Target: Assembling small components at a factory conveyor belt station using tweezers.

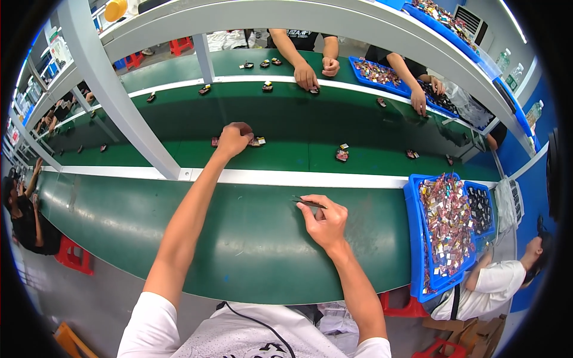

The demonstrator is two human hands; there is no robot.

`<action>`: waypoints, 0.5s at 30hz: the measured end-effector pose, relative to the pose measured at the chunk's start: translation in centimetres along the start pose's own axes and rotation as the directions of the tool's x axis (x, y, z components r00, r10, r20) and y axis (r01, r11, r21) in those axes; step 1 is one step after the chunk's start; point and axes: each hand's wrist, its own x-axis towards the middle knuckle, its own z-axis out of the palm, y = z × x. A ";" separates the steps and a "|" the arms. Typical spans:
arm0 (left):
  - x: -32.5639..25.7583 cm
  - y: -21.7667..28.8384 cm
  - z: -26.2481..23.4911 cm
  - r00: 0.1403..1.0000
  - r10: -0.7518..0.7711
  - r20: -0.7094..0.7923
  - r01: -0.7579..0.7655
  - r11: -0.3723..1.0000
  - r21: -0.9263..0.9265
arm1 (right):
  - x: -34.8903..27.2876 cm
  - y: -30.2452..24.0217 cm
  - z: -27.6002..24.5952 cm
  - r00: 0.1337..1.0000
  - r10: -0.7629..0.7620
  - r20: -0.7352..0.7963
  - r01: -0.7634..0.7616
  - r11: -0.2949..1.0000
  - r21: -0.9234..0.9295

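My left hand reaches out over the dark green belt, palm down with its fingers curled. Small parts with pink and yellow-white pieces lie at its right side, and a reddish part shows at its left. What its fingertips hold, if anything, is hidden. Closer to me, my right hand is closed around dark tweezers, above the green tabletop. The tweezers' tips point left, with no part visible between them.
A blue tray of small pink and white parts stands at the right, beside a bin of black parts. Small parts dot the belt. A white post and rail obstruct the left. Co-workers' hands work across the belt.
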 end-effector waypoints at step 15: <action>-6.4 9.6 0.2 0.953 -0.222 0.205 0.279 0.905 -0.320 | -0.4 0.7 -1.1 0.964 0.266 0.026 -0.267 0.955 0.129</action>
